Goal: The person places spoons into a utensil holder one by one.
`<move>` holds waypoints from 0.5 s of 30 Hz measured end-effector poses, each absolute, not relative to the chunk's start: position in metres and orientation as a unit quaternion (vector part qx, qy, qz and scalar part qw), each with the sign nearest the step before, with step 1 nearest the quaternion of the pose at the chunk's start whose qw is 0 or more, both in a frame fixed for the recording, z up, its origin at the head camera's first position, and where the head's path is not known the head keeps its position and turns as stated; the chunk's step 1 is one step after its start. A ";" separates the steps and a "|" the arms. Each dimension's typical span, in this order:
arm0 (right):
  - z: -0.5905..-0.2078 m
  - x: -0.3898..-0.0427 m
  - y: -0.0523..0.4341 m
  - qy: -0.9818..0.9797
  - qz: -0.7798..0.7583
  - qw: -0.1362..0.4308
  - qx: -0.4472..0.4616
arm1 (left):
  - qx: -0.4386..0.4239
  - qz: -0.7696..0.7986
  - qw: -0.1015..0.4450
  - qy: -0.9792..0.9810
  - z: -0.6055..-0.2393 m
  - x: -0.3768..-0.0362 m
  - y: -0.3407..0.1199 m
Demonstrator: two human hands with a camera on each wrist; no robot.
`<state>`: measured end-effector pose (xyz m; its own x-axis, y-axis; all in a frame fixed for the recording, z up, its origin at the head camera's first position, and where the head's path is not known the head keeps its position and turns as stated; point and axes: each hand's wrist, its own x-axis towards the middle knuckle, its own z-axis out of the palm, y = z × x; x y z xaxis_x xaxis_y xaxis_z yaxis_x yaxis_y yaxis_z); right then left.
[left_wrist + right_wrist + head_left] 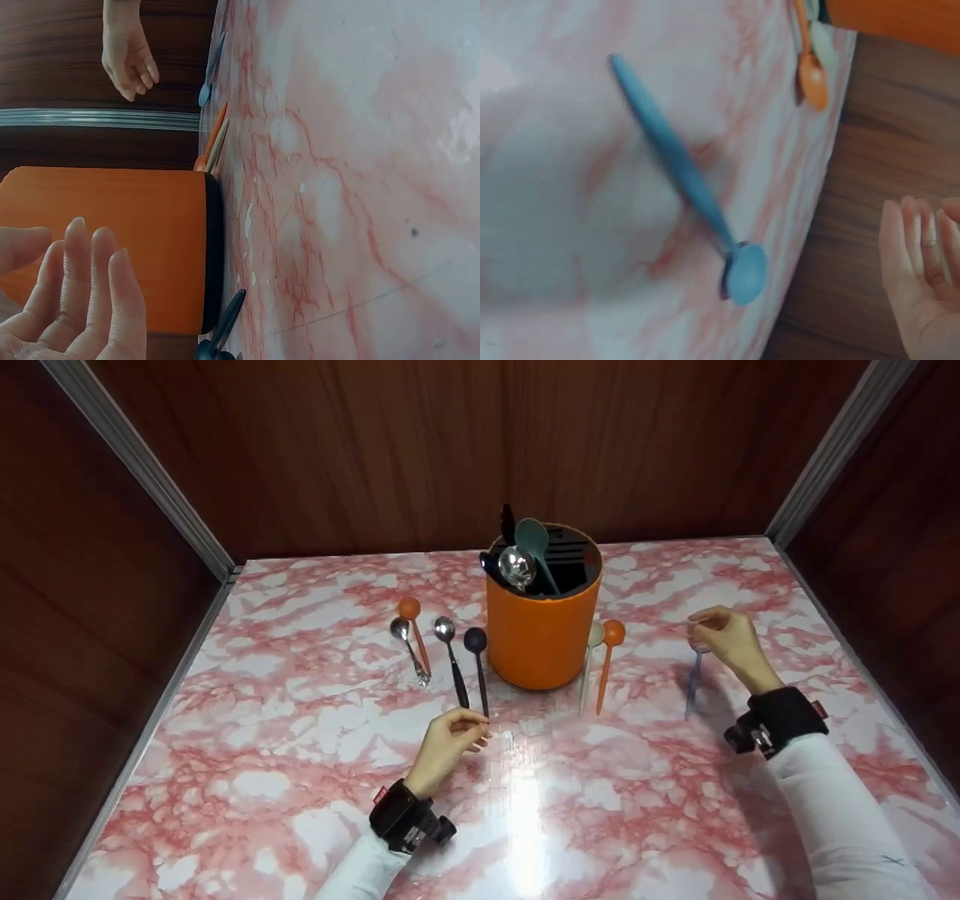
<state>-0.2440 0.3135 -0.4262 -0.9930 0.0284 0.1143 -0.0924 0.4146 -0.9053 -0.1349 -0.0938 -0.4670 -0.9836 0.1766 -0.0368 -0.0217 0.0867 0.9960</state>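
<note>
1. Head view: left hand (447, 744) near the table's front, fingers loosely curled, empty, just before the black spoon (478, 666). Right hand (726, 639) at the right, loosely curled, just above the blue spoon (693, 684); grip not clear.
2. Left wrist view: relaxed open fingers (82, 300) beside the orange holder (112, 240).
3. Right wrist view: blue spoon (686, 180) blurred, over the marble table (547, 187); open palm apart from it.

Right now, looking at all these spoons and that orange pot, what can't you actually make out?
- Blue spoon: blurred in the right wrist view; in the head view, whether the right hand touches it is unclear.
- Spoons inside the orange holder: handles hidden by its wall, head view.
- Left hand: curled fingers hide whether it pinches the black spoon.
- Orange holder: top cut off by the frame edge, left wrist view.
</note>
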 end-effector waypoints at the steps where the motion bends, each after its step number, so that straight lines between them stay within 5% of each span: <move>1: -0.428 -0.243 0.315 -0.842 0.537 0.050 0.012 | 0.053 0.674 0.073 0.733 -0.467 -0.135 -0.094; 15: -0.450 -0.236 0.331 -0.909 0.414 0.040 -0.033 | 0.052 0.674 0.071 0.733 -0.467 -0.134 -0.094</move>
<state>-0.2360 0.3309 -0.4500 -0.9947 0.0921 0.0455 0.0261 0.6548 -0.7554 -0.1345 -0.0935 -0.4671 -0.9846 0.1712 -0.0339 -0.0194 0.0859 0.9961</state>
